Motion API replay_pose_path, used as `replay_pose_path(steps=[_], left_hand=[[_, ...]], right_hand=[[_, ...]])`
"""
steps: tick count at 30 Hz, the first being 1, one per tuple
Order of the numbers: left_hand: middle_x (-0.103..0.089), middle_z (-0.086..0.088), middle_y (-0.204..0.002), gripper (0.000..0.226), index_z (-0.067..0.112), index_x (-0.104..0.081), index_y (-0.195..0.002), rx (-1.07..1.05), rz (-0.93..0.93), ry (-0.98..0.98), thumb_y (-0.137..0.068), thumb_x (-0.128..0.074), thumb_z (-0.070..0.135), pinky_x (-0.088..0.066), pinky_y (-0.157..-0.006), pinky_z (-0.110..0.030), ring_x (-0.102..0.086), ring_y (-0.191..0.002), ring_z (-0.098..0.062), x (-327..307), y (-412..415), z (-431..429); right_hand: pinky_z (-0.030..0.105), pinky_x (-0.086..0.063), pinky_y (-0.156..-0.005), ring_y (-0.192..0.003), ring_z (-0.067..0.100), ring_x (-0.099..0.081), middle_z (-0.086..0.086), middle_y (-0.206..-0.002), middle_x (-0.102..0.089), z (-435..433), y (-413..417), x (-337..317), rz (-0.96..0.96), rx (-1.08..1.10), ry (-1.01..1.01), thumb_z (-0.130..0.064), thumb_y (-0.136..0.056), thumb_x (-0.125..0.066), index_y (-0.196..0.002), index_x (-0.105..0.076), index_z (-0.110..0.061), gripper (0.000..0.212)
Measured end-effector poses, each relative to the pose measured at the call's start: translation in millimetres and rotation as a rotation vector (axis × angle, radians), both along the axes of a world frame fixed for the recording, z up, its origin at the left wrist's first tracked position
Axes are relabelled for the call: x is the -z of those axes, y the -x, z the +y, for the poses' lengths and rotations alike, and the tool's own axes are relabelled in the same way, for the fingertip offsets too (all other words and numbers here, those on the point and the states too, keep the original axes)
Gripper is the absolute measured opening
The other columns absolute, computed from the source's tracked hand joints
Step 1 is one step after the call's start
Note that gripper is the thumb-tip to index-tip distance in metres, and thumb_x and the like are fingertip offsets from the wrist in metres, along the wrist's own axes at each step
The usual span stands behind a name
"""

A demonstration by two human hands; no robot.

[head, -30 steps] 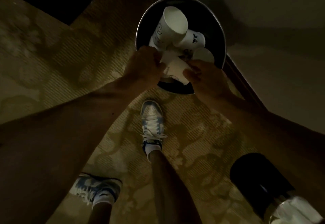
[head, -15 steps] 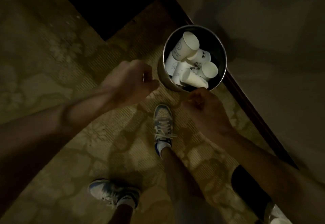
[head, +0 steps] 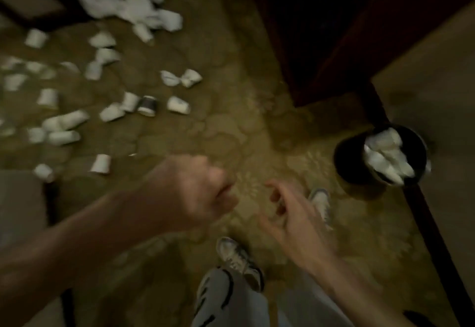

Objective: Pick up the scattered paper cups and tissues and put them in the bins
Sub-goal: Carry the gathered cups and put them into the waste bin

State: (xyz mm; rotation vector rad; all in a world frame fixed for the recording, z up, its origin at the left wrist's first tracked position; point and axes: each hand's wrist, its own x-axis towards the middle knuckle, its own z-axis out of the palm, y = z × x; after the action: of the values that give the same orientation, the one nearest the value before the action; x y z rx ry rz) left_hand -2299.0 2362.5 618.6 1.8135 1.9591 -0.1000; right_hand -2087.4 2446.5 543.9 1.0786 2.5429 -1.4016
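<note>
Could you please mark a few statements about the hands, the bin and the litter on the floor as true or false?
1. Each hand holds a paper cup. False: the left hand and the right hand hold nothing visible.
2. The bin stands on the person's right side, with white litter in it. True.
3. Many paper cups lie on the carpet to the left. True.
4. Every scattered cup is white. False: one dark cup lies among them.
</note>
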Motion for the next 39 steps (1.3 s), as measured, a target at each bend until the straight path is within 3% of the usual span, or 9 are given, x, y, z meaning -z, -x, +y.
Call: replay_pose_path(steps=[4, 8, 12, 17, 24, 27, 31, 34, 39], left_hand=[[-0.046, 0.011, -0.065, 0.037, 0.029, -0.041, -0.072, -0.347, -0.111, 0.206, -0.093, -0.044, 0.058, -0.047, -0.065, -0.028, -0.055, -0.071, -0.011, -16.4, 45.4, -105.0], [-0.06, 0.007, -0.074, 0.033, 0.021, -0.043, -0.069, -0.71, -0.302, 0.105, -0.094, -0.055, 0.039, -0.047, -0.078, -0.032, -0.059, -0.077, -0.013, 3.4, 92.1, -181.7], [-0.06, 0.003, -0.064, 0.036, 0.012, -0.056, -0.07, -1.131, -0.434, -0.034, -0.094, -0.06, 0.038, -0.048, -0.066, -0.036, -0.056, -0.059, -0.014, 52.4, 138.1, -234.7], [-0.052, 0.009, -0.051, 0.038, 0.025, -0.054, -0.063, -1.457, -0.474, -0.014, -0.095, -0.056, 0.045, -0.045, -0.055, -0.032, -0.046, -0.045, -0.002, 124.8, 208.3, -292.1], [-0.066, -0.001, -0.088, 0.023, 0.018, -0.065, -0.101, -1.775, -0.691, 0.087, -0.099, -0.053, 0.038, -0.055, -0.086, -0.041, -0.063, -0.085, -0.019, 242.3, 324.2, -349.6], [-0.07, -0.009, -0.09, 0.026, 0.013, -0.067, -0.095, -2.008, -0.822, -0.004, -0.098, -0.056, 0.036, -0.055, -0.09, -0.047, -0.067, -0.093, -0.029, 285.4, 355.5, -369.2], [-0.067, -0.007, -0.086, 0.031, 0.008, -0.065, -0.111, -2.23, -1.017, 0.014, -0.1, -0.053, 0.035, -0.058, -0.078, -0.044, -0.067, -0.081, -0.025, 348.7, 392.9, -405.5], [-0.058, -0.002, -0.082, 0.034, 0.007, -0.057, -0.126, -2.266, -1.155, 0.056, -0.101, -0.052, 0.029, -0.051, -0.063, -0.036, -0.058, -0.07, -0.017, 400.7, 419.4, -422.6], [-0.056, 0.001, -0.107, 0.037, 0.023, -0.051, -0.137, -2.112, -1.113, 0.118, -0.1, -0.052, 0.026, -0.059, -0.08, -0.046, -0.063, -0.097, -0.024, 482.2, 448.3, -428.6]], right_hand=[[0.006, -0.038, -0.067, -0.096, -0.023, -0.038, -0.041, -0.102, -0.037, -60.1, 69.4, -17.2, -0.025, -0.233, 0.054, -0.04, -0.085, -0.07, -0.125, -0.039, -0.047, 0.051], [0.011, -0.045, -0.072, -0.097, -0.013, -0.047, -0.029, -0.108, -0.048, -95.7, 137.2, -10.3, -0.023, -0.339, 0.089, -0.037, -0.083, -0.071, -0.119, -0.04, -0.054, 0.05], [0.01, -0.038, -0.063, -0.095, -0.016, -0.046, -0.035, -0.109, -0.044, -132.7, 213.8, 16.0, -0.049, -0.429, 0.102, -0.049, -0.081, -0.067, -0.121, -0.03, -0.067, 0.057], [0.02, -0.046, -0.076, -0.098, 0.004, -0.053, -0.017, -0.119, -0.049, -179.9, 319.6, 73.7, -0.139, -0.564, 0.206, -0.047, -0.083, -0.063, -0.134, -0.036, -0.05, 0.058], [0.023, -0.045, -0.072, -0.089, 0.009, -0.057, -0.009, -0.11, -0.054, -226.1, 456.9, 178.2, -0.373, -0.684, 0.185, -0.034, -0.094, -0.059, -0.135, -0.042, -0.037, 0.045], [0.01, -0.038, -0.056, -0.075, -0.001, -0.054, -0.012, -0.093, -0.056, -242.7, 507.2, 224.8, -0.507, -0.618, 0.233, -0.028, -0.093, -0.063, -0.132, -0.051, -0.027, 0.041], [0.021, -0.051, -0.06, -0.074, 0.01, -0.062, -0.011, -0.082, -0.059, -282.6, 559.6, 288.6, -0.613, -0.476, 0.274, -0.026, -0.091, -0.064, -0.129, -0.054, -0.027, 0.039], [0.041, -0.058, -0.081, -0.085, 0.018, -0.065, -0.002, -0.096, -0.064, -315.6, 594.2, 331.8, -0.68, -0.404, 0.374, -0.031, -0.093, -0.061, -0.137, -0.046, -0.03, 0.046], [0.042, -0.058, -0.086, -0.1, 0.023, -0.065, 0.008, -0.124, -0.059, -354.9, 627.3, 397.7, -0.748, -0.12, 0.496, -0.031, -0.095, -0.06, -0.148, -0.033, -0.026, 0.059]])
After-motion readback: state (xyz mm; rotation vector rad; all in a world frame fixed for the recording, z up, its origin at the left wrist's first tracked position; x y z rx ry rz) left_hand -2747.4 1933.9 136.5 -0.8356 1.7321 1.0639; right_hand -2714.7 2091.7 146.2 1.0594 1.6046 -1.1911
